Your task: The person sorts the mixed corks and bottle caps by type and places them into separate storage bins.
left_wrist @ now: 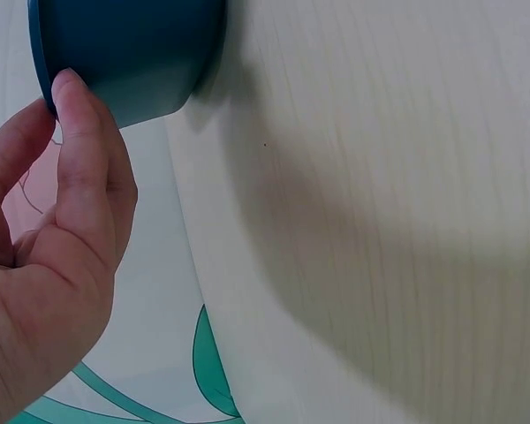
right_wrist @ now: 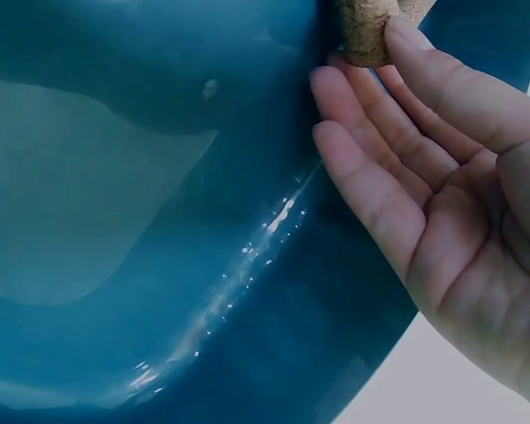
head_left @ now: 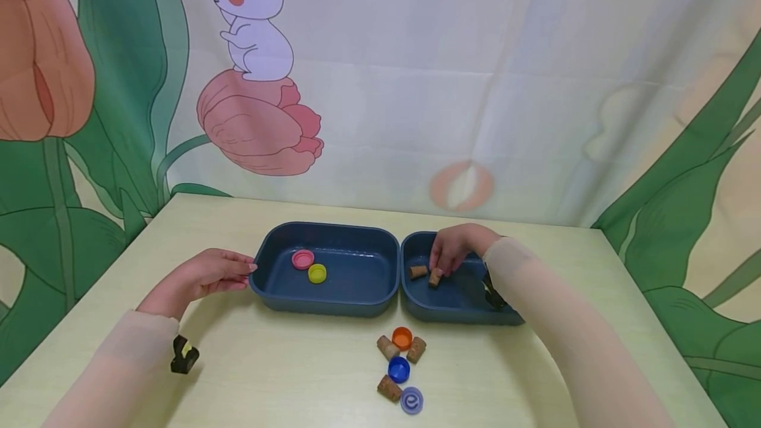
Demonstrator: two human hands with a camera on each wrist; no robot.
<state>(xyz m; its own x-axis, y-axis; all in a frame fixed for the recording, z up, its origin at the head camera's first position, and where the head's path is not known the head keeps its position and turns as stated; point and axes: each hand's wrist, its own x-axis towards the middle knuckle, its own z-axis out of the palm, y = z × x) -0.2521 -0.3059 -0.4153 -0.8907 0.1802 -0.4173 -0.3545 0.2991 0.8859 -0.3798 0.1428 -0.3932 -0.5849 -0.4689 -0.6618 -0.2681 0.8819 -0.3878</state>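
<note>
Two dark blue trays stand side by side. The left tray point(head_left: 357, 283) holds a pink cap point(head_left: 302, 259) and a yellow cap point(head_left: 317, 273). My left hand point(head_left: 202, 277) lies flat on the table, and its straight fingers point(left_wrist: 75, 132) touch the outer wall of the left tray point(left_wrist: 132, 53). My right hand point(head_left: 456, 248) reaches down into the right tray point(head_left: 458, 306). Its nearly straight fingertips point(right_wrist: 406, 40) touch a cork point(head_left: 436, 277) point(right_wrist: 367, 31). A second cork point(head_left: 418, 271) lies beside it on the floor of the right tray point(right_wrist: 159, 221).
In front of the trays lie an orange cap point(head_left: 401, 337), a blue cap point(head_left: 398, 369), a lavender cap point(head_left: 411, 400) and three corks point(head_left: 388, 347) point(head_left: 417, 349) point(head_left: 389, 388). A printed cloth backdrop point(head_left: 416, 84) hangs behind the pale table point(head_left: 285, 368).
</note>
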